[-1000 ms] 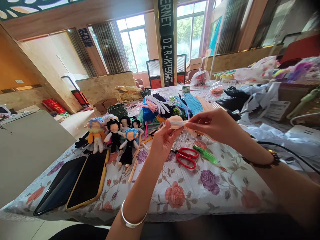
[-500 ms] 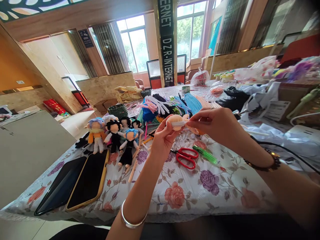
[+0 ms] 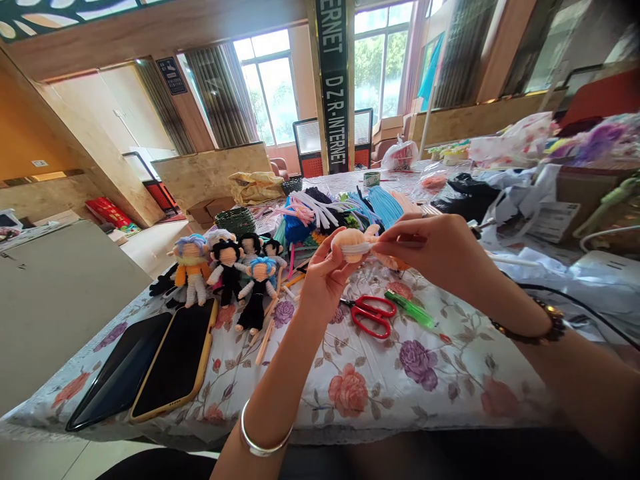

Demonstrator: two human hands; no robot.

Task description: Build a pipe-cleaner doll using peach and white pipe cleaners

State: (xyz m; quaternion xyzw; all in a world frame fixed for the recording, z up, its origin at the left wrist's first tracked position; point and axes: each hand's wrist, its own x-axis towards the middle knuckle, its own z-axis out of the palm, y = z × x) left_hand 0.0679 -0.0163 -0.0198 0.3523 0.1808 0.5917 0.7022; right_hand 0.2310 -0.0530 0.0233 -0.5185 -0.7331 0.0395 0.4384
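My left hand (image 3: 325,277) is raised above the table and pinches a small peach-coloured fuzzy ball (image 3: 350,241) wrapped with a white pipe cleaner (image 3: 358,248). My right hand (image 3: 434,250) pinches the free end of that white pipe cleaner, right beside the ball. Both hands hover over the flowered tablecloth (image 3: 380,380). Red scissors (image 3: 371,314) and a green tool (image 3: 410,309) lie on the cloth just below the hands.
Several small pipe-cleaner dolls (image 3: 227,270) lie at the left. Two phones (image 3: 150,367) rest near the front left edge. A pile of coloured pipe cleaners (image 3: 345,210) sits behind the hands. Plastic bags (image 3: 475,193) and a black cable (image 3: 575,300) fill the right side.
The ball has turned slightly in my left fingers and my right hand has shifted a little along the white pipe cleaner. Everything on the table stays put.
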